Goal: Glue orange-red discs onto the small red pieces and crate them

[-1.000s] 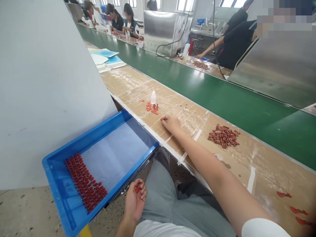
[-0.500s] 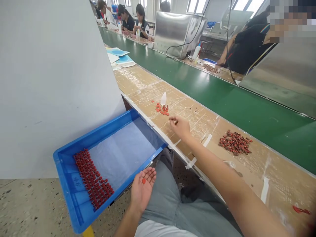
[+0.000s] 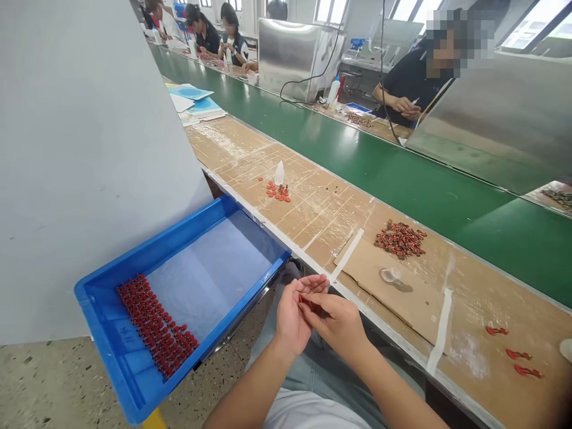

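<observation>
My left hand [image 3: 289, 316] and my right hand [image 3: 335, 322] meet just in front of the bench edge, above my lap. Between their fingers sits a small red and dark part [image 3: 310, 304], partly hidden by them. A loose pile of similar red and dark parts [image 3: 400, 239] lies on the bench to the right. Farther off stand a white squeeze bottle [image 3: 279, 173] and a cluster of red discs [image 3: 277, 192]. Rows of red parts [image 3: 154, 326] lie in a blue plastic crate [image 3: 210, 262] at my left.
A white partition [image 3: 89, 167] fills the left side. Beyond the tan bench [image 3: 313, 220] runs a green conveyor belt [image 3: 357, 143]. A cardboard sheet [image 3: 384, 280] and several red pieces [image 3: 513, 351] lie on the bench. A co-worker's hands [image 3: 404, 106] work across the belt.
My right hand has come back from over the bench to my left hand. My left hand has risen and curled its fingers, and the red disc on its palm no longer shows.
</observation>
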Demonstrator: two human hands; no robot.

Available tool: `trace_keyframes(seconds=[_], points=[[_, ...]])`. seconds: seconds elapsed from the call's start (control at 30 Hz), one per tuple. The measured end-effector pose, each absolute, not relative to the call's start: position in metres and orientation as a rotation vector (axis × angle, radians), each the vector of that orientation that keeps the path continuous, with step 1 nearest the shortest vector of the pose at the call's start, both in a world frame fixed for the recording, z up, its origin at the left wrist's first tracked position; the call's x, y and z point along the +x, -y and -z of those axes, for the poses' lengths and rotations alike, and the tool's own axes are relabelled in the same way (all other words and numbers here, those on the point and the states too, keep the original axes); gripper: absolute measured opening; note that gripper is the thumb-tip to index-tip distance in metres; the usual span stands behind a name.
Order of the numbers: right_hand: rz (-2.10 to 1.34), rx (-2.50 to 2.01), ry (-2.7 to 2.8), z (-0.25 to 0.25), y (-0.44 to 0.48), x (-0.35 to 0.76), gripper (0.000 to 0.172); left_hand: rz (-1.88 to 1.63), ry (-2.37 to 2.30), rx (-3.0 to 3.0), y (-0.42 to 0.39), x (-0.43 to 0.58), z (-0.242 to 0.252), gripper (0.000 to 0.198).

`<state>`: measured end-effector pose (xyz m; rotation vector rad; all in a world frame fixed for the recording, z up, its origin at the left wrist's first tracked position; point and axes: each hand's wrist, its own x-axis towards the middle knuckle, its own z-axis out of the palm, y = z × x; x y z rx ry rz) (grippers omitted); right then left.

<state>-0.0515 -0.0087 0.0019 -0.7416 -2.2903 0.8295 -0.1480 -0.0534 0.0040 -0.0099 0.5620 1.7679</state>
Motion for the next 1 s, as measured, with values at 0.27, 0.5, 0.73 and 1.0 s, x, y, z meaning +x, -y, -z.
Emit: trace_keyframes(seconds=[0.27,0.5,0.73,1.0], points=[[-1.737,-1.126,1.238,-0.022,0.015,-0.026,0.026,-1.752,-0.488,0.123,0.067,-0.130,-0.015,0.033],[-1.895,-1.049,0.953,-0.026,0.017,-0.010,0.030,-1.652,-0.592,0.249,0.066,-0.116,-0.010,0.025],[-1.894,-1.058,0.919,-0.018,0.012,0.009,0.034,-1.601,-0.619,0.255,0.054,-0.099,-0.002,0.022],[-1.568,-1.141,1.233,-0.030,0.011,0.050,0.024,-1.575,-0.496,0.160,0.037,-0.079,-0.003,0.023]])
